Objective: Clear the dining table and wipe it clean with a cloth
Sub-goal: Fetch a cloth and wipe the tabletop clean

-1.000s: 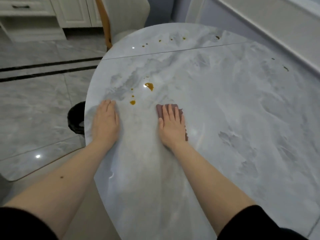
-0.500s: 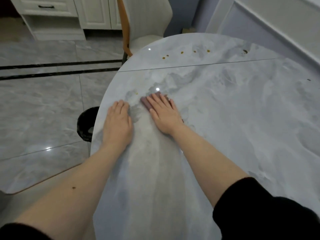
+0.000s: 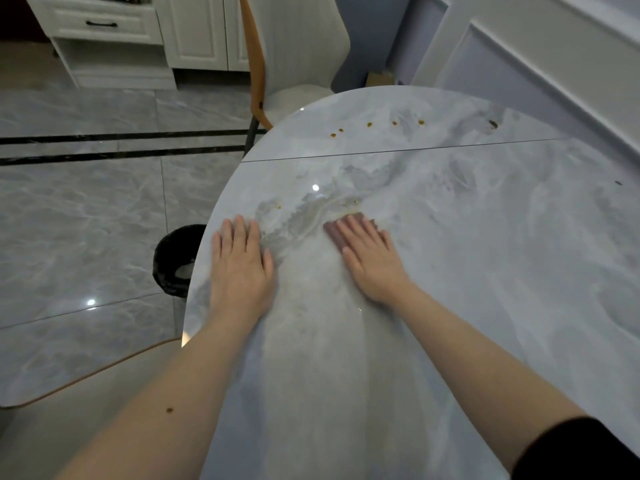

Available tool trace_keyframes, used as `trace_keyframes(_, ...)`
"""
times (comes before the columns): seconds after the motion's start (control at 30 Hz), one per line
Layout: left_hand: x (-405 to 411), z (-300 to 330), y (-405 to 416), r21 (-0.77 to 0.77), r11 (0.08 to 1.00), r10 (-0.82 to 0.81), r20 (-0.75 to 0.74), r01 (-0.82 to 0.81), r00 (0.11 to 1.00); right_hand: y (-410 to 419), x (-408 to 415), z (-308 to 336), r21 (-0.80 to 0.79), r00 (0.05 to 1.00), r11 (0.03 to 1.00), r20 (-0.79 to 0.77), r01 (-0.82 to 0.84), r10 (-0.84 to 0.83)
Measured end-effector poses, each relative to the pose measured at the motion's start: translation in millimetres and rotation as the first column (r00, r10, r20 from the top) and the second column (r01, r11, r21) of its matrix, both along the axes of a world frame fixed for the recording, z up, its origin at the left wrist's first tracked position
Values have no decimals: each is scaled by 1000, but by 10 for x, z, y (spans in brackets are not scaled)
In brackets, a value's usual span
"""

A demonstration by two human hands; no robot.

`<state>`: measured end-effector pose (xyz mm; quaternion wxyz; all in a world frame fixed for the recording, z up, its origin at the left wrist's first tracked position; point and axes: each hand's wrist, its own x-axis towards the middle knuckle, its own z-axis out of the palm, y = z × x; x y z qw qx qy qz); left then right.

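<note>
Two hands lie flat on the dining table (image 3: 485,271) in the single head view, and no dishes show on it, so clearing looks done and wiping is the step in hand. The right hand (image 3: 372,263) presses the cloth (image 3: 333,234) onto the marble-patterned top, fingers straight and lightly spread; only a dull reddish edge of the cloth shows past the fingertips and thumb, the rest is hidden under the palm. The left hand (image 3: 240,268) rests palm down near the table's left edge, fingers straight and close together, holding nothing, apparently as a brace. Just beyond the cloth lies a wet yellowish smear (image 3: 349,206) with a few small specks. A row of amber drops (image 3: 377,126) sits on the far leaf past the seam, and a dark spot (image 3: 492,124) lies further right. Judgement: the cloth is thin, soft and light, likely damp, and will bunch or slide under the palm on this glossy, slippery top; flat even pressure over its middle suits it better than a pinch at one edge. Containers: a dark lined bin (image 3: 175,261) stands on the floor just beside the table's left edge; a pale patch shows inside, its contents otherwise too dim to tell. A chair (image 3: 298,46) stands at the far end.
</note>
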<state>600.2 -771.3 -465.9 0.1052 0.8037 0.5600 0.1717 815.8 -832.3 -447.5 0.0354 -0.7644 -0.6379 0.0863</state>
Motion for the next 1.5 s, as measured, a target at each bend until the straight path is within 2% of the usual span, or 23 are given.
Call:
trace_keyframes(0.1,11,-17,5,-27,999,20,-33,-21,999,482,45,-24,-24,975,975,-30,221,-221)
trace_keyframes(0.17,2,-22,9,-13,1000,21,-53,-22,998,803,-143,-49,-15,965,966,-48,258,-259)
trace_keyframes(0.27,1,-25,20,-14,1000,16,-82,-17,997,1060,-523,-29,12,990,991,-56,134,-133)
trace_keyframes(0.4,3,-13,20,-28,1000,8,-92,-11,996,757,-699,-21,29,990,990,-42,-137,138)
trace_keyframes(0.47,-1,-4,20,-31,999,11,-88,-14,996,524,-475,-46,39,995,994,-21,-100,101)
trace_keyframes(0.57,-3,-1,17,-26,999,17,-87,-19,996,293,-180,-57,-6,995,995,-10,104,-104)
trace_keyframes(0.6,-5,-1,16,-22,1000,20,-82,-22,996,249,-192,-58,-16,993,993,-6,120,-120)
trace_keyframes(0.67,2,-2,15,-19,999,27,-63,-28,998,193,-368,-51,-2,1000,1000,4,31,-31)
trace_keyframes(0.77,15,-2,6,-13,999,46,-37,-46,998,207,-641,-29,16,979,980,-23,-200,200)
trace_keyframes(0.83,12,-10,14,-24,998,51,-43,-52,998,398,-640,-19,15,964,965,-43,-262,263)
trace_keyframes(0.9,14,-24,26,-17,998,54,-33,-55,998,662,-506,-17,22,975,975,-36,-220,220)
trace_keyframes(0.97,10,-26,19,-13,998,55,-29,-56,998,859,-299,-15,22,995,996,-42,-87,88)
trace_keyframes(1.1,9,-9,17,-10,999,46,-44,-46,998,636,17,-44,44,995,994,-8,96,-96)
trace_keyframes(1.2,13,-6,17,-6,999,47,-56,-47,997,460,204,-44,47,979,978,-5,201,-201)
trace_keyframes(1.33,20,-18,32,2,999,48,-55,-48,997,855,349,-36,-1,921,922,-31,387,-387)
trace_keyframes(1.43,22,-23,33,21,998,52,-66,-51,996,1140,248,-74,20,912,912,-24,410,-410)
trace_keyframes(1.5,17,-19,22,25,998,52,-71,-51,996,1282,180,-103,70,941,939,-27,338,-336)
